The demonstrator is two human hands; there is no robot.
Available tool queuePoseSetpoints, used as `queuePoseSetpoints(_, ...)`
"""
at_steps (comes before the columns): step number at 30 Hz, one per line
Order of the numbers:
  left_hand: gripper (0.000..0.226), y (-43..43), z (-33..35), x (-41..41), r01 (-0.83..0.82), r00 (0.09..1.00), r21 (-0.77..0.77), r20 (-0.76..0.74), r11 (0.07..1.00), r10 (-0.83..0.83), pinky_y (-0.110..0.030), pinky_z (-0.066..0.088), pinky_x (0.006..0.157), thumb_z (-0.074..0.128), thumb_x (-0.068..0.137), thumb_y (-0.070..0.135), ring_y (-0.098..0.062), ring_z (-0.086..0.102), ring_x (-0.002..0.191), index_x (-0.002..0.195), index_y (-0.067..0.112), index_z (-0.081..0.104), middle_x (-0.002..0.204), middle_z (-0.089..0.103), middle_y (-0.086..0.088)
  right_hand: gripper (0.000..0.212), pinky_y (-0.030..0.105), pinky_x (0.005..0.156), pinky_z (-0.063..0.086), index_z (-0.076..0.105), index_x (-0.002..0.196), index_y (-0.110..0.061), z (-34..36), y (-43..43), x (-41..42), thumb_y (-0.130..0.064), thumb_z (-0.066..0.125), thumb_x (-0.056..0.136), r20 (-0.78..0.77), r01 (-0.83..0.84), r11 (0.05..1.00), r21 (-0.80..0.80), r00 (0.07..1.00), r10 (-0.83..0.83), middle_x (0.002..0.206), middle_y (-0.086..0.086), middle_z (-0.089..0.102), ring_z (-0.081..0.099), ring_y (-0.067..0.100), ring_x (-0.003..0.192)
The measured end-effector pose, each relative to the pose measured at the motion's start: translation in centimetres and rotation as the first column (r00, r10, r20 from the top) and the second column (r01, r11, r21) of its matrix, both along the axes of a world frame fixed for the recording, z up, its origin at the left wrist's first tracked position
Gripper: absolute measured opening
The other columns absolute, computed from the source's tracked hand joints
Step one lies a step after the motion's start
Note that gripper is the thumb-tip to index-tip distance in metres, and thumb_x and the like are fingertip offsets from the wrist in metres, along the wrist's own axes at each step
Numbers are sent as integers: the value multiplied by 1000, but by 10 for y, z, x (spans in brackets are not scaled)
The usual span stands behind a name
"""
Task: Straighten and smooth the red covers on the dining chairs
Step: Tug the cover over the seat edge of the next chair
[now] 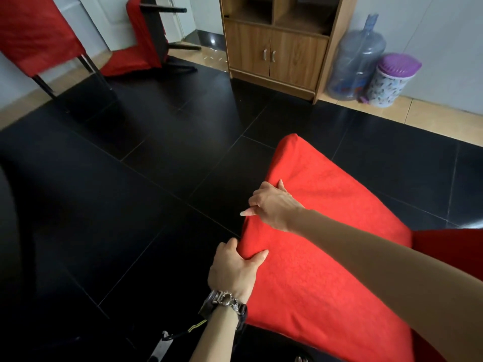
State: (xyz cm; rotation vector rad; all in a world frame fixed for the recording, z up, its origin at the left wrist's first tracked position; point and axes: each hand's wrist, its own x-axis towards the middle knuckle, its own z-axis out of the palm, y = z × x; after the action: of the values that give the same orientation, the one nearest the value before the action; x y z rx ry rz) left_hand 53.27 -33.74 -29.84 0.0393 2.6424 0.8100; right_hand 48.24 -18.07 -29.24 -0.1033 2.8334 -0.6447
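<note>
Red textured fabric, the seat cover (326, 257), is stretched over the nearest chair, low right in view. Its left edge is pinched by the right hand (274, 205) and its near corner is gripped by the left hand (235, 270). The edge is best drawn down evenly by both hands together, so that no slack is bunched at the corner.

three red covers (326, 257) (34, 30) (136, 37), two hands (232, 270) (274, 205)

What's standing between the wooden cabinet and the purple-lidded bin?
A large blue water jug stands between the wooden cabinet and the purple-lidded bin, against the wall, in the head view.
</note>
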Motion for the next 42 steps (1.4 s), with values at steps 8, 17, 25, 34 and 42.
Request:
queuePoseSetpoints(8,64,13,25,-2,75,988,-10,138,997,-73,-40,53,84,69,71,63,-22,64,93,108,13,54,106,61,0,33,60,113,7,57,80,-14,30,19,14,-42,48,96,-3,15,1000,-21,1000,-15,85,-8,49,38,14,115)
queuePoseSetpoints(17,61,41,54,13,171,943,175,254,969,-213,-37,51,91,75,71,52,-22,62,100,116,14,60,113,62,-6,33,53,115,8,61,86,-14,63,46,49,-43,48,95,-14,49,999,-19,999,-50,87,-8,49,39,15,117)
queuePoseSetpoints(25,61,60,89,30,335,913,76,222,939,-343,-35,50,90,73,76,45,-25,63,105,120,8,52,117,63,-8,48,59,111,18,63,112,-19,111,59,59,-56,36,97,114,110,980,167,985,-130,129,1,44,28,23,132)
queuePoseSetpoints(34,46,95,135,47,586,799,112,86,802,-596,-34,45,83,48,89,59,-32,60,100,107,16,50,97,61,-11,83,67,105,25,9,152,-29,126,86,63,-48,60,89,157,663,738,124,721,-675,154,6,-33,-17,41,143)
queuePoseSetpoints(42,46,143,149,74,762,488,-104,-556,639,-673,-33,49,73,48,85,52,-23,57,93,105,12,54,101,57,-4,83,47,100,43,3,151,-35,153,150,89,-19,58,91,86,792,591,151,585,-806,155,18,-23,31,49,133)
